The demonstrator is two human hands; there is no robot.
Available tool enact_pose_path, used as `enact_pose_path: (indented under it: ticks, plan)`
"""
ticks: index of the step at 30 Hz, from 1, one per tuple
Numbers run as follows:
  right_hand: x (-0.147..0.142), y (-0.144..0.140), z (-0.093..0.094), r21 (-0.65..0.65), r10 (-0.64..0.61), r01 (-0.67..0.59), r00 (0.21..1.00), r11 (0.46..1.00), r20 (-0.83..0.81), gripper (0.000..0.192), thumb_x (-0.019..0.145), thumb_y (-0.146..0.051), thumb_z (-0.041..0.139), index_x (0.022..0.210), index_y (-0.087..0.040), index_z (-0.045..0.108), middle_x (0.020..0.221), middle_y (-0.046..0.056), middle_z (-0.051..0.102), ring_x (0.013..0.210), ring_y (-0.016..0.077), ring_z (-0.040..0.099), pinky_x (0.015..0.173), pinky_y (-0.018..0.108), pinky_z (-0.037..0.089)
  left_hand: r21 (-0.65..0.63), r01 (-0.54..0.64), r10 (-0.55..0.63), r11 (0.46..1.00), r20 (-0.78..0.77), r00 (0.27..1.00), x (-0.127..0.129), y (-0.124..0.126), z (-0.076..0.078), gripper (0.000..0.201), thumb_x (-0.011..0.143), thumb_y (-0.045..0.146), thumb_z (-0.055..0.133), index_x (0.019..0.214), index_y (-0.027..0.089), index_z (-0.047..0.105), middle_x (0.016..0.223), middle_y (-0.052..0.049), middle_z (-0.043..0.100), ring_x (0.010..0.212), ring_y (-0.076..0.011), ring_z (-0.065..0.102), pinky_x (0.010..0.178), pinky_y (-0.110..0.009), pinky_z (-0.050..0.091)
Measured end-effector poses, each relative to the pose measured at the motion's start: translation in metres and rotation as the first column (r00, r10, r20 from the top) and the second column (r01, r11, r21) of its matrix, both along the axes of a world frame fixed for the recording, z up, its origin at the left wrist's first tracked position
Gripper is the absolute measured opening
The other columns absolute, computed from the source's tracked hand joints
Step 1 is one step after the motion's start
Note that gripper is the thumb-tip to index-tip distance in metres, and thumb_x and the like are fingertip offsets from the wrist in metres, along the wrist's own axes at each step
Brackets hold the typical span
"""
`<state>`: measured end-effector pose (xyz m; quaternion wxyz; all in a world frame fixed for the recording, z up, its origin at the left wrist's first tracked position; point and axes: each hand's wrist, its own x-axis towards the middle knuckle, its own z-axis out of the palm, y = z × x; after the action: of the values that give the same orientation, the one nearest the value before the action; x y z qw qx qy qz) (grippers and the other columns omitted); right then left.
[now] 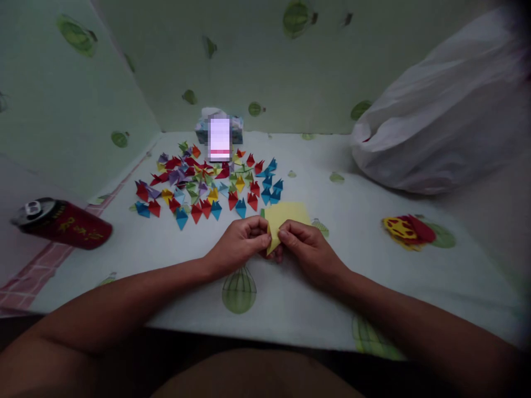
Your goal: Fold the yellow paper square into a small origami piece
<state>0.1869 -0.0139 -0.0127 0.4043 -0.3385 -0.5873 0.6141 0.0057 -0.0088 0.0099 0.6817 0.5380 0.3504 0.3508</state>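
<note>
Both hands meet over the desk [290,298]. Left hand [240,243] and right hand [309,249] each pinch the near edge of the yellow paper [286,216], fingers closed on it; the sheet extends away beyond the fingertips. Past the fingers: spread of folded pieces [207,185]. Far left: red can [66,224] lying down. Right: white bag [448,116].
</note>
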Motion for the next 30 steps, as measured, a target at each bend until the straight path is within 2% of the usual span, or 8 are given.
enact_pose_path:
  ticks: [2,5,8,11,18,23,25,30]
  plan:
    - [-0.001,0.0,0.001,0.023,-0.015,0.015,1.0,1.0,0.014,0.025,0.095,-0.038,0.059,0.08,-0.019,0.057,0.068,0.0,0.066,0.06,0.0124,0.06,0.063,0.027,0.049,0.059,-0.05,0.055,0.997,-0.083,0.995,0.0,0.0,-0.002,0.009,0.077,0.019,0.061,0.077,0.016,0.053,0.065,0.0,0.063,0.062,-0.0119,0.06,0.06,-0.024,0.046]
    - [-0.002,-0.001,0.0,0.03,-0.049,0.049,0.999,0.998,0.006,0.019,0.094,-0.038,0.061,0.093,-0.021,0.053,0.067,-0.003,0.062,0.059,0.0127,0.06,0.063,0.028,0.048,0.318,-0.165,0.257,0.934,-0.275,0.927,-0.001,0.0,-0.004,0.01,0.076,0.016,0.06,0.071,0.017,0.052,0.062,0.003,0.056,0.057,-0.0098,0.053,0.055,-0.023,0.04]
    - [-0.004,-0.005,-0.002,0.062,-0.056,0.056,0.998,0.997,-0.001,0.023,0.091,-0.037,0.065,0.101,-0.023,0.05,0.072,-0.004,0.057,0.063,0.0132,0.06,0.063,0.028,0.047,0.619,-0.099,0.394,0.779,-0.362,0.845,-0.003,-0.002,-0.007,0.009,0.079,0.015,0.059,0.072,0.018,0.054,0.068,0.001,0.059,0.061,-0.0108,0.053,0.058,-0.024,0.041]
    - [-0.006,-0.011,-0.004,0.138,-0.097,0.088,0.994,0.986,0.058,0.027,0.088,-0.034,0.068,0.104,-0.024,0.049,0.075,-0.004,0.055,0.067,0.0139,0.059,0.062,0.028,0.045,0.791,0.02,0.439,0.612,-0.361,0.823,-0.003,-0.005,-0.011,0.01,0.083,0.014,0.057,0.075,0.018,0.054,0.077,-0.003,0.064,0.067,-0.013,0.058,0.063,-0.026,0.044]
    - [-0.007,-0.023,0.0,0.442,-0.293,0.157,0.92,0.883,0.261,0.015,0.093,-0.02,0.054,0.105,-0.024,0.046,0.078,-0.001,0.059,0.067,0.0146,0.057,0.063,0.029,0.045,0.9,0.191,0.539,0.391,-0.392,0.745,0.002,-0.01,-0.015,0.013,0.09,0.015,0.05,0.078,0.02,0.053,0.084,-0.007,0.068,0.078,-0.0161,0.065,0.066,-0.026,0.05]
    - [-0.008,-0.026,0.0,0.521,-0.435,0.237,0.849,0.82,0.298,0.025,0.084,-0.01,0.05,0.104,-0.024,0.046,0.083,0.001,0.061,0.071,0.0159,0.06,0.065,0.03,0.046,0.934,0.284,0.635,0.215,-0.355,0.686,0.004,-0.013,-0.015,0.019,0.094,0.015,0.047,0.076,0.019,0.054,0.086,-0.008,0.068,0.069,-0.0135,0.061,0.054,-0.023,0.043]
    - [-0.009,-0.026,-0.001,0.489,-0.451,0.278,0.847,0.827,0.282,0.028,0.081,-0.009,0.05,0.104,-0.024,0.046,0.082,0.001,0.061,0.071,0.0161,0.06,0.065,0.03,0.047,0.933,0.311,0.647,0.184,-0.353,0.676,0.004,-0.014,-0.017,0.02,0.094,0.016,0.048,0.076,0.019,0.054,0.088,-0.007,0.068,0.07,-0.0131,0.06,0.056,-0.023,0.044]
    - [-0.009,-0.024,0.002,0.478,-0.488,0.34,0.843,0.81,0.227,0.028,0.076,-0.007,0.051,0.097,-0.024,0.047,0.078,-0.002,0.057,0.066,0.0145,0.058,0.061,0.028,0.047,0.93,0.323,0.62,0.174,-0.358,0.698,0.002,-0.014,-0.02,0.018,0.094,0.017,0.05,0.077,0.02,0.054,0.093,-0.006,0.068,0.075,-0.0138,0.061,0.062,-0.022,0.048]
